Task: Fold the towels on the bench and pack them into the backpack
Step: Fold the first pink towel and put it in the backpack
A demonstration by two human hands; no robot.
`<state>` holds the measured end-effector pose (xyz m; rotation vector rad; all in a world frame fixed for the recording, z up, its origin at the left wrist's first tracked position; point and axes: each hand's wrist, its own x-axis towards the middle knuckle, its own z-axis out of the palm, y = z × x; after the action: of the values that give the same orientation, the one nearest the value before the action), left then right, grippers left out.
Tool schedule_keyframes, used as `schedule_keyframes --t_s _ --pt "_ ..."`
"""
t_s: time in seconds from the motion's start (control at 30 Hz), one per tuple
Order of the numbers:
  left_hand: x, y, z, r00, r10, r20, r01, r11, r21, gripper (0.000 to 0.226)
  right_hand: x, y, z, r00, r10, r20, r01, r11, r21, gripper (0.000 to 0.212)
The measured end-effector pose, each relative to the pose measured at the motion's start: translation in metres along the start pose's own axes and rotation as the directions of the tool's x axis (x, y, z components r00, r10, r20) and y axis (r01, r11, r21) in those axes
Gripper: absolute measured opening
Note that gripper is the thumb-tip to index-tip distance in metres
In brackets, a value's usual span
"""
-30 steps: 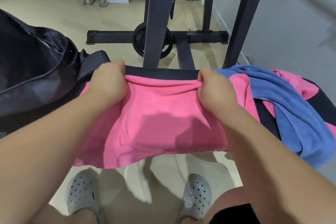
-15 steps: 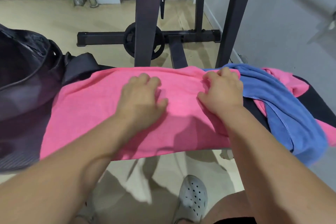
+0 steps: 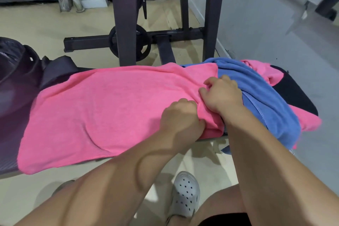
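A pink towel [image 3: 110, 108] lies spread across the black bench [image 3: 293, 95], folded over once. Both hands sit at its right end. My left hand [image 3: 181, 117] grips the near right corner with curled fingers. My right hand [image 3: 222, 93] pinches the towel's right edge a little further back. A blue towel [image 3: 264, 93] is crumpled to the right, lying over a second pink towel [image 3: 310, 123]. The dark backpack [image 3: 16, 79] stands open at the bench's left end, its strap lying beside the towel.
Behind the bench stands a dark metal rack [image 3: 124, 24] with a weight plate [image 3: 128, 42] at its base. A grey wall [image 3: 266, 14] runs along the right. My grey clog [image 3: 185, 194] is on the pale floor below the bench.
The towel was laid down flat over the bench. My left hand moved right from the towel's middle to its right end, and both hands now grasp that end.
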<state>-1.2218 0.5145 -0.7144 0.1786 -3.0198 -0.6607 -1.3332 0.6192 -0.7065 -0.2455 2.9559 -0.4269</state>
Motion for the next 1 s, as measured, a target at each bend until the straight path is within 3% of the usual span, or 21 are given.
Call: schedule_keyframes --t_s 0.1,0.27,0.4,0.5,0.6,0.7,0.83,0.9,1.0 --pt "0.003 0.003 0.003 0.999 -0.009 0.030 0.011 0.999 -0.046 0.017 0.003 0.003 0.000 0.999 -0.004 -0.040 0.004 1.000 0.007 0.045" --pt "0.004 0.005 0.003 0.998 -0.058 0.008 0.058 0.998 -0.015 0.035 0.009 0.006 -0.002 0.998 0.014 -0.056 -0.012 0.999 0.036 0.045" --pt "0.006 0.012 0.002 1.000 -0.019 0.025 0.020 0.999 -0.045 0.016 0.012 0.008 0.000 0.998 0.008 -0.059 -0.008 1.000 -0.008 0.045" --pt "0.005 0.016 -0.003 0.999 -0.015 -0.029 0.007 0.963 -0.270 0.012 0.016 0.011 -0.002 0.989 -0.018 -0.144 0.039 0.989 0.144 0.038" --pt "0.003 0.026 -0.012 0.993 -0.035 -0.110 -0.025 0.863 -0.504 0.017 0.012 0.014 -0.014 0.967 -0.035 -0.252 0.130 0.919 0.371 0.037" --pt "-0.002 0.046 -0.022 0.998 0.030 0.046 0.009 0.743 -0.670 0.021 0.008 0.025 -0.032 0.965 0.029 -0.261 0.112 0.853 0.510 0.038" --pt "-0.003 0.058 -0.023 0.908 0.330 0.259 -0.128 0.806 -0.578 0.007 0.007 0.042 -0.035 0.981 0.099 -0.168 -0.015 0.896 0.444 0.052" --pt "0.000 0.053 -0.017 0.931 0.283 0.232 -0.100 0.807 -0.582 0.008 0.008 0.045 -0.027 0.992 0.096 -0.087 -0.042 0.876 0.480 0.045" --pt "0.011 0.032 -0.008 0.991 0.132 0.026 -0.098 0.840 -0.534 0.009 0.014 0.044 -0.018 0.997 0.038 -0.066 -0.004 0.889 0.458 0.028"
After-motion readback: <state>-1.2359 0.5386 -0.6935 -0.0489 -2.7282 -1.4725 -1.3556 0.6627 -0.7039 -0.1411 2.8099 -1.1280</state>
